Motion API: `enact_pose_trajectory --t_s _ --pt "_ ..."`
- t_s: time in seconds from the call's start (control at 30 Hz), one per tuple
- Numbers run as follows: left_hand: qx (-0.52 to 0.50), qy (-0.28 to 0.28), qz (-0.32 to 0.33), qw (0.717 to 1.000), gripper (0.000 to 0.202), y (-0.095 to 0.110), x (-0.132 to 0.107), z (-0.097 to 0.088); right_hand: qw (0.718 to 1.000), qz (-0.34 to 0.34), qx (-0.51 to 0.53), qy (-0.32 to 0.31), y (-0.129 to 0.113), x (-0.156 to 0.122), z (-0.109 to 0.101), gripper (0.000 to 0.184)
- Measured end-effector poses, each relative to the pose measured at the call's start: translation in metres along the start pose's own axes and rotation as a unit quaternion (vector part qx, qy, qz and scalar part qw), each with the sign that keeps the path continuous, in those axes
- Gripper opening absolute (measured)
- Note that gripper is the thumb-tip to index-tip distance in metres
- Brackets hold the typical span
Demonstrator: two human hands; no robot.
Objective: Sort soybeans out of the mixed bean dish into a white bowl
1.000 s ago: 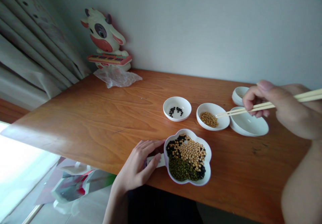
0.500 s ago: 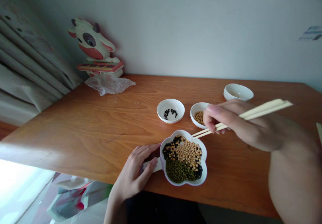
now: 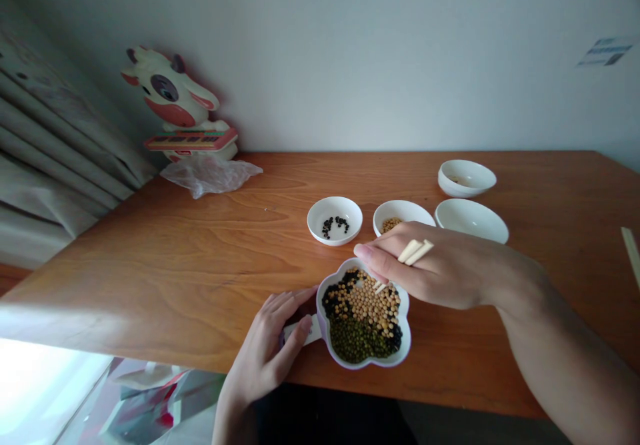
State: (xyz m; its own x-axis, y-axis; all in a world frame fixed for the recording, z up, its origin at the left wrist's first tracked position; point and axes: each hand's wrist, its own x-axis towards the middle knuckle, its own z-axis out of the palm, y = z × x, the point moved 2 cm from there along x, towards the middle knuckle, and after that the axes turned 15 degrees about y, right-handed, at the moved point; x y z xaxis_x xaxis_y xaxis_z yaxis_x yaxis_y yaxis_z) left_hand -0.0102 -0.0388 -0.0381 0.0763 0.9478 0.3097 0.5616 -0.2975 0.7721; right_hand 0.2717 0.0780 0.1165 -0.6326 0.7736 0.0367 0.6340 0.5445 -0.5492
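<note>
My left hand (image 3: 273, 345) is wrapped round the short handle of a white, flower-shaped bowl (image 3: 324, 333) near the table's front edge. Inside lie green mung beans (image 3: 357, 340), pale soybeans (image 3: 373, 306) and black beans (image 3: 330, 295). In my right hand (image 3: 425, 265) is a pair of wooden chopsticks (image 3: 416, 252); their tips point down among the soybeans, and I cannot tell whether they pinch one. Behind the bowl stands a white dish with a few black beans (image 3: 335, 235). Beside it, a dish of soybeans (image 3: 405, 210) is partly covered by my right hand.
Another white dish (image 3: 470, 218) sits right of the soybean dish, with a deeper white bowl (image 3: 466, 178) behind. A cow-shaped toy keyboard (image 3: 187, 122) and a clear plastic bag (image 3: 213, 175) are at the back left. A pale stick (image 3: 631, 255) lies at the right edge.
My right hand has moved left and over the flower-shaped bowl, bringing the chopstick tips into the soybeans. The dish at the right has come into sight. My left hand keeps its hold.
</note>
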Motion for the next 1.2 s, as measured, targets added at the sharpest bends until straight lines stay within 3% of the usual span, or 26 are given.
enact_pose_trajectory --t_s 0.57,1.2 --pt "-0.001 0.007 0.000 1.000 0.049 0.0015 0.0011 0.0005 0.999 -0.016 -0.025 0.010 -0.0042 0.0000 0.0047 0.066" --pt "-0.004 0.003 -0.002 1.000 0.049 0.0038 0.0003 -0.0007 0.999 -0.032 0.014 -0.021 -0.0069 0.0046 0.0101 0.064"
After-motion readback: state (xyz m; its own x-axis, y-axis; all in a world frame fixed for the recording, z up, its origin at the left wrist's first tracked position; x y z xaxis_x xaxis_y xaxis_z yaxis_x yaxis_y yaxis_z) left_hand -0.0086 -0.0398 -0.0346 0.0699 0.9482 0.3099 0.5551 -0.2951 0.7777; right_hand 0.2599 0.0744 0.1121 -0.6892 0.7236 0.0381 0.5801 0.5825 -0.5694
